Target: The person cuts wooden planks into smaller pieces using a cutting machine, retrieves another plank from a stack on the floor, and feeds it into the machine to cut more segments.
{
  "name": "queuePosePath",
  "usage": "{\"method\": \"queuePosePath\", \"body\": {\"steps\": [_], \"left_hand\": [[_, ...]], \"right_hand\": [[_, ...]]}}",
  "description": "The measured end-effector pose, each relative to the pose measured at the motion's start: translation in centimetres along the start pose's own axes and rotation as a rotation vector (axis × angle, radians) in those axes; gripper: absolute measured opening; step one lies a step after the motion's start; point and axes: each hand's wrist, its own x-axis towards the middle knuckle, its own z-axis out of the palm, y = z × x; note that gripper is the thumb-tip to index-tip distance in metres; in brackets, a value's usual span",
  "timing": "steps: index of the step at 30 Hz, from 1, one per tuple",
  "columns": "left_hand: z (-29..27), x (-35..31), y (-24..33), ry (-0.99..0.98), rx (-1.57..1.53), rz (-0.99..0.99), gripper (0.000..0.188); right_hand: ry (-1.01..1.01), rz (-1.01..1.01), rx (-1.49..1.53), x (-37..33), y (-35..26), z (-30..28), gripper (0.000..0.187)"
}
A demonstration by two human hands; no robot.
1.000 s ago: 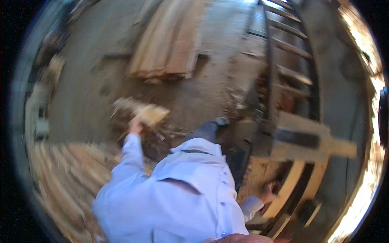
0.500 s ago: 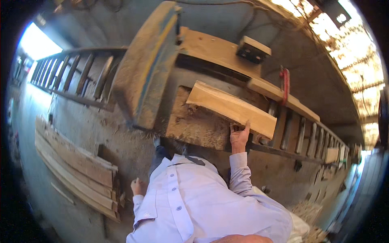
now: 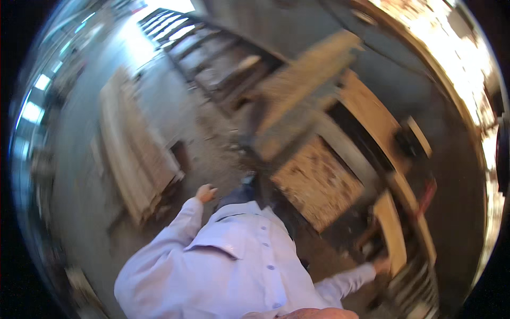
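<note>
At the right, my right hand [image 3: 380, 265], smeared by motion, grips the near edge of a short pale wooden board [image 3: 391, 231]. This board lies beside the machine, over the roller track [image 3: 417, 284]. My left hand [image 3: 206, 193] hangs in front of me at the left, its fingers curled in and nothing visible in them. Between the two hands stands the machine's dusty bed [image 3: 321, 183], strewn with wood chips. A tall, sawdust-covered machine body [image 3: 303, 87] rises behind the bed.
A stack of long planks [image 3: 133, 149] lies on the floor at the left. Another roller track [image 3: 212, 50] runs off at the far left. A long wooden fence [image 3: 369, 111], a dark block [image 3: 408, 141] and a red clamp [image 3: 427, 196] line the machine's far side.
My view has swung left, so the machine sits further right and tilted. The board has moved off the chip-covered bed along the rollers, with my right hand on it.
</note>
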Motion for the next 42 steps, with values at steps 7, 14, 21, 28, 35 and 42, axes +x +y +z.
{"method": "queuePosePath", "body": {"steps": [7, 14, 21, 28, 35, 42], "left_hand": [[0.1, -9.8, -6.5, 0.145, -0.005, -0.253, 0.043], [2.9, -16.2, -15.1, 0.179, 0.055, -0.345, 0.047], [3.1, -18.3, -19.6, 0.298, -0.439, -0.604, 0.046], [4.1, -21.1, -28.3, 0.353, -0.661, -0.621, 0.037], [6.6, -26.3, -35.3, 0.325, -0.848, -0.794, 0.04], [5.4, -27.8, -40.5, 0.384, -0.938, -0.894, 0.04]], "right_hand": [[0.314, 0.185, 0.854, -4.3, -22.5, -15.0, 0.045], [-0.087, -0.977, 1.438, -22.4, -39.0, -29.5, 0.011], [-0.869, -1.458, 1.256, -40.4, -43.7, -31.6, 0.017], [-1.034, -1.72, 0.391, -45.9, -48.2, -22.3, 0.031], [-0.911, -1.619, 0.324, -50.3, -50.5, -17.6, 0.03], [-0.898, -1.809, 0.121, -54.3, -53.3, -15.5, 0.033]]}}
